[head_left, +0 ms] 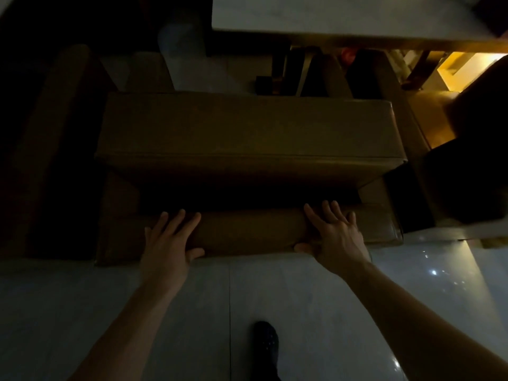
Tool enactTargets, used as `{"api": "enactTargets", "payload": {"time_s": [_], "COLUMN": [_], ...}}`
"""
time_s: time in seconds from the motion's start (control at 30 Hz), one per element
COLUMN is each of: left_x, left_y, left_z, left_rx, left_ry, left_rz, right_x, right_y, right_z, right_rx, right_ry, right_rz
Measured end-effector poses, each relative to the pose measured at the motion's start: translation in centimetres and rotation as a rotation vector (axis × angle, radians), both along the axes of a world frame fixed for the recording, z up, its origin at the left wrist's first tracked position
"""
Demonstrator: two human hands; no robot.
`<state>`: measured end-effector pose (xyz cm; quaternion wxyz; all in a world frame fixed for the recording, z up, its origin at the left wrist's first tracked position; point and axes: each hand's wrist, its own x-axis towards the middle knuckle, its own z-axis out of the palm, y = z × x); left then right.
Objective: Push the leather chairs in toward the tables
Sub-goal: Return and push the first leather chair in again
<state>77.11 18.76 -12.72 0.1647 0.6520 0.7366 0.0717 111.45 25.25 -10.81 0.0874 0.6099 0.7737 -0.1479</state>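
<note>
A brown leather chair [247, 130] fills the middle of the dim view, seen from above and behind. Its padded backrest top [247, 232] runs across just in front of me. My left hand [167, 243] lies flat on the left part of the backrest, fingers spread over the top and thumb on the near face. My right hand [335, 235] rests on the right part in the same way. The pale table [343, 15] stands at the top right, its near edge just beyond the chair's seat.
Another leather chair [406, 111] stands to the right, partly under the table. Dark furniture [55, 133] lines the left side. Table legs [286, 72] show under the tabletop. A glossy tiled floor [275, 292] lies below me, with my dark shoe [265, 339] on it.
</note>
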Motion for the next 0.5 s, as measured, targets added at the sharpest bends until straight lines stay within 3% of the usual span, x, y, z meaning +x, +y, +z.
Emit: {"api": "enactTargets", "payload": {"time_s": [0.23, 0.5], "left_x": [-1.5, -1.9], "left_y": [5.2, 5.3], "left_z": [0.2, 0.2], "left_rx": [0.012, 0.019], "left_ry": [-0.002, -0.008], "left_rz": [-0.004, -0.014], "right_x": [-1.6, -1.8], "right_y": [4.7, 4.8], "right_z": [-0.5, -0.7], "right_rx": [0.029, 0.043], "right_ry": [-0.013, 0.005], "right_rz": [-0.009, -0.020]}}
